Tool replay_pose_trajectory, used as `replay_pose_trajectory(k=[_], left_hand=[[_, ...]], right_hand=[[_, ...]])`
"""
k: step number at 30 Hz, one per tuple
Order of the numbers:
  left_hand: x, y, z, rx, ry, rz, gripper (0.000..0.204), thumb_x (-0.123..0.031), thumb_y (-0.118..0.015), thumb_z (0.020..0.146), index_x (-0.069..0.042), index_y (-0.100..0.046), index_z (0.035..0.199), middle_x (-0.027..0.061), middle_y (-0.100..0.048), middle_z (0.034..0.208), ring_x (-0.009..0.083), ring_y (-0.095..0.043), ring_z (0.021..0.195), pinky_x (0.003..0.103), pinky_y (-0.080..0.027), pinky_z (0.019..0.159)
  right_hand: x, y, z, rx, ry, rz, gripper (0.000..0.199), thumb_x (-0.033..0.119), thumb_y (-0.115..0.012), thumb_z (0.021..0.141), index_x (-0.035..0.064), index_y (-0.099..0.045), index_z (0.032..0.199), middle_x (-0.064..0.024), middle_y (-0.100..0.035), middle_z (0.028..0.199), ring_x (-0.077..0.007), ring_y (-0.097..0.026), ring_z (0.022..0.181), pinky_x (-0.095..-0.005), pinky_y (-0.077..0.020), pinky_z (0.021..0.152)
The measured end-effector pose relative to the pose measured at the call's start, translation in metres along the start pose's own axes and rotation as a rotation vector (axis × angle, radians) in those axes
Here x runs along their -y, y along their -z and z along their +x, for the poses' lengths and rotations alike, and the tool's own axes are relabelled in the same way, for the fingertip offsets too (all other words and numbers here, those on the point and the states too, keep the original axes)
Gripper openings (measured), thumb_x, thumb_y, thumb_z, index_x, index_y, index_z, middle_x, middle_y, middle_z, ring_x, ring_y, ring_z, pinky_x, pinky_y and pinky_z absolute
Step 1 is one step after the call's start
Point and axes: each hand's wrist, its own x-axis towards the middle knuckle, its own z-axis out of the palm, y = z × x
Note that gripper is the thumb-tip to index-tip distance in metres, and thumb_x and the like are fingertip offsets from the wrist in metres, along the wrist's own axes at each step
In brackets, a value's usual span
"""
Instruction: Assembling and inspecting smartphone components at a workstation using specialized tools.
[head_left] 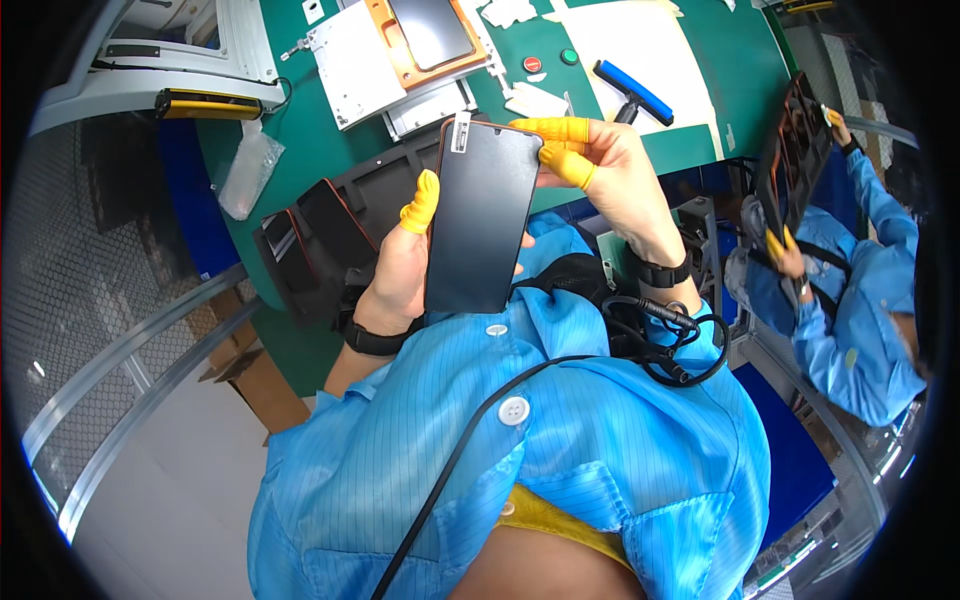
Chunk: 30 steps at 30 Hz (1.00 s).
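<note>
Blue smock lowest; both hands grip a black phone (pixel 483 215) (long axis twelve-to-six): left hand (pixel 400 270) at nine, right hand (pixel 600 165) at two.

Bright, even overhead light is filling the scene, washing the white sheet (pixel 640 50) on the green bench (pixel 740 60) nearly blank. A soft sheen is lying across the dark phone screen (pixel 480 220); shadows are staying faint. The fisheye lens is bending straight rails near the rim, and black corners are ringing the view. The centre is reading sharp, the edges softening slightly.
</note>
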Motion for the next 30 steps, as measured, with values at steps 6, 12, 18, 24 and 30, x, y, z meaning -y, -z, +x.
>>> replay_pose_trajectory(k=[6, 12, 18, 24, 30], left_hand=[[0.001, 0.000, 0.001, -0.002, 0.002, -0.002, 0.067, -0.054, -0.018, 0.087, -0.001, -0.036, 0.123, 0.0238, -0.054, 0.101, 0.0234, -0.059, 0.084, 0.031, -0.051, 0.070], [0.003, 0.000, 0.005, 0.030, 0.033, 0.028, 0.066, -0.054, -0.018, 0.087, -0.001, -0.037, 0.122, 0.0223, -0.054, 0.102, 0.0252, -0.059, 0.087, 0.033, -0.051, 0.071], [0.001, 0.002, 0.023, -0.034, 0.111, 0.050, 0.066, -0.053, -0.022, 0.087, 0.000, -0.036, 0.122, 0.0180, -0.052, 0.107, 0.0287, -0.055, 0.095, 0.040, -0.050, 0.076], [-0.050, 0.000, -0.050, -0.364, 0.027, 0.022, 0.049, -0.038, -0.028, 0.089, -0.011, -0.032, 0.129, 0.0146, -0.041, 0.125, 0.0381, -0.050, 0.101, 0.054, -0.039, 0.084], [-0.096, -0.007, -0.033, -0.051, -0.099, 0.218, 0.053, -0.044, -0.027, 0.089, -0.009, -0.033, 0.129, 0.0099, -0.046, 0.123, 0.0333, -0.050, 0.102, 0.049, -0.040, 0.086]], right_hand=[[0.001, 0.001, -0.002, 0.001, 0.004, 0.030, 0.023, 0.000, -0.048, 0.081, -0.0045, -0.058, 0.101, -0.0100, -0.061, 0.090, -0.0115, -0.060, 0.076, -0.0228, -0.0513, 0.066], [-0.001, 0.006, -0.001, -0.014, 0.000, 0.021, 0.021, 0.001, -0.049, 0.081, -0.0048, -0.059, 0.098, -0.0102, -0.062, 0.088, -0.0111, -0.059, 0.074, -0.0229, -0.0514, 0.064], [-0.013, 0.027, -0.001, 0.048, -0.143, 0.103, 0.029, 0.014, -0.050, 0.086, -0.0018, -0.051, 0.110, -0.0093, -0.059, 0.090, -0.0125, -0.059, 0.074, -0.0233, -0.0496, 0.067], [0.009, 0.118, -0.056, -0.052, -0.108, -0.699, 0.028, 0.019, -0.050, 0.086, -0.0038, -0.056, 0.102, -0.0111, -0.061, 0.080, -0.0128, -0.059, 0.069, -0.0259, -0.0487, 0.063], [0.058, 0.115, -0.072, -0.645, 0.068, -0.986, 0.022, 0.018, -0.058, 0.078, -0.0019, -0.060, 0.085, -0.0176, -0.059, 0.069, -0.0221, -0.060, 0.060, -0.0301, -0.0464, 0.057]])
